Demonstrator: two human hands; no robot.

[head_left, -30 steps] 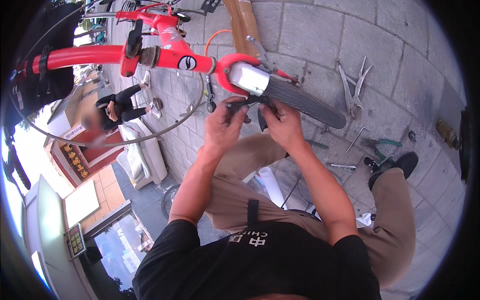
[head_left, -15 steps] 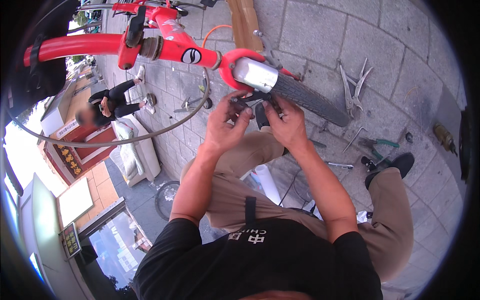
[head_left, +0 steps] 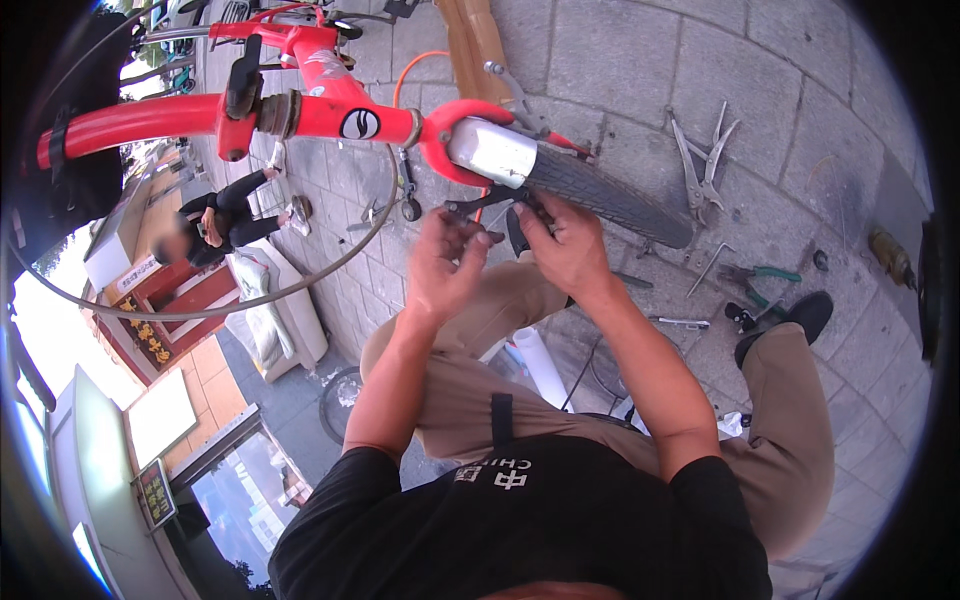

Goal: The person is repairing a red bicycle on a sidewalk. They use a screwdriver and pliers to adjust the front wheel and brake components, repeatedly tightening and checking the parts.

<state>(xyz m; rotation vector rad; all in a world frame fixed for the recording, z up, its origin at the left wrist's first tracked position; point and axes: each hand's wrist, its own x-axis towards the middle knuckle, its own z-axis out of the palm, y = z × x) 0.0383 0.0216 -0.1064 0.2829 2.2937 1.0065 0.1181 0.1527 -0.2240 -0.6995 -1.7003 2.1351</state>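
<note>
Grey paving underlies a red bicycle; the right hand pinches a black brake arm, best held steady, left of the tyre; the left hand curls its fingers, hold unclear.

Slim black arm-like part, slightly tilted, lies just beside the smooth silver mudguard, on its near side; front tyre, dark and treaded, runs out from under that mudguard, which the red fork straddles.
</note>
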